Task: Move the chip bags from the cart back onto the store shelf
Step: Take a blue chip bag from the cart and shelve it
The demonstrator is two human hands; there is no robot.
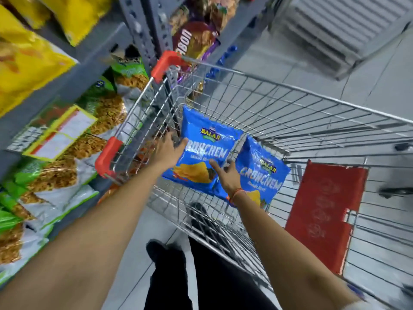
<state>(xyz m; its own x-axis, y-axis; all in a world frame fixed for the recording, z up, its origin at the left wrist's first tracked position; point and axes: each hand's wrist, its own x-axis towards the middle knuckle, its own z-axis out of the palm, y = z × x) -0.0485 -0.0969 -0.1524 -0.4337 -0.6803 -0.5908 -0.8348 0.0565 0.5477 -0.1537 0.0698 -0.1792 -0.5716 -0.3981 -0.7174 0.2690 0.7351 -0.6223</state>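
Two blue chip bags stand inside the wire cart. The nearer-left blue chip bag leans toward the cart's left wall, and my left hand grips its left edge with the thumb on the front. My right hand presses on that bag's lower right corner, fingers spread, index finger on the print. The second blue chip bag stands just right of it, partly behind my right wrist. The grey store shelf runs along the left.
The shelf holds yellow bags above and green-and-white snack bags below, with a yellow price tag on its edge. A red flap hangs at the cart's near end. My dark-trousered legs stand on the grey tiled floor.
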